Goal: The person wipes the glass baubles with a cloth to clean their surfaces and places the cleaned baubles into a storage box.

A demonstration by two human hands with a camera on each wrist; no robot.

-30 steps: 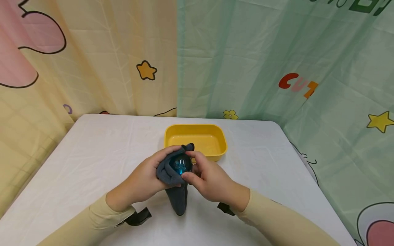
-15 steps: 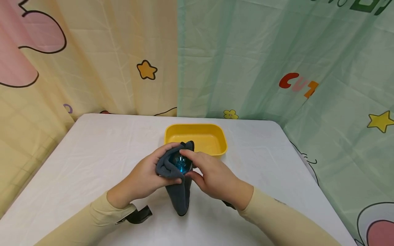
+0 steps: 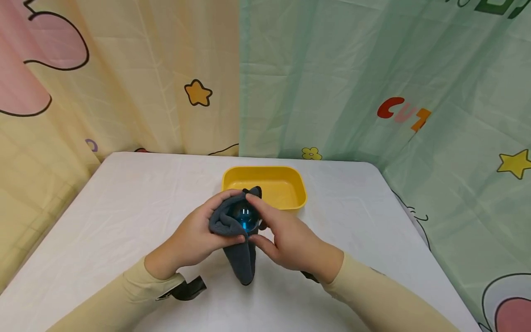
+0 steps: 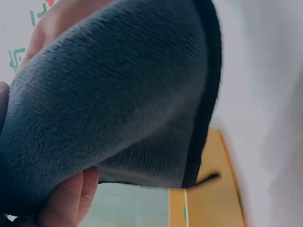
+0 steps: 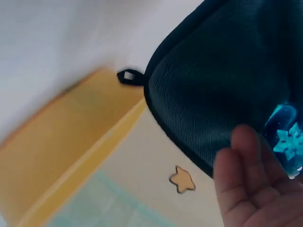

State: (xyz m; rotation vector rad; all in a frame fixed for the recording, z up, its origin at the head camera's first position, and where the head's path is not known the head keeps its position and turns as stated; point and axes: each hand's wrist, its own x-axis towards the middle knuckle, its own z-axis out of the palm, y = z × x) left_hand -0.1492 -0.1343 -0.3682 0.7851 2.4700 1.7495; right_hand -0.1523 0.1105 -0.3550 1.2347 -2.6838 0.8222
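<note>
A dark grey plush cloth (image 3: 241, 265) with black edging wraps the back and left side of a shiny blue see-through ball (image 3: 245, 217). My left hand (image 3: 188, 240) grips the cloth from the left, thumb across its front fold. From the right, my right hand (image 3: 292, 237) holds the ball between its thumb and fingers. In the right wrist view, a pale blue flower shape shows in the ball (image 5: 286, 142), near the right fingers (image 5: 232, 175). The left wrist view is mostly cloth (image 4: 118, 85), which hides the ball. One cloth end hangs down below the hands.
Just beyond the hands, a yellow rectangular tub (image 3: 286, 186) stands on the white-covered table (image 3: 166, 184). Printed curtains (image 3: 332, 83) close off the back and sides. Dark straps (image 3: 188, 289) sit at the wrists.
The right fingers and thumb have shifted around the ball, and the ball has turned a little within the cloth. Both hands have risen slightly in view.
</note>
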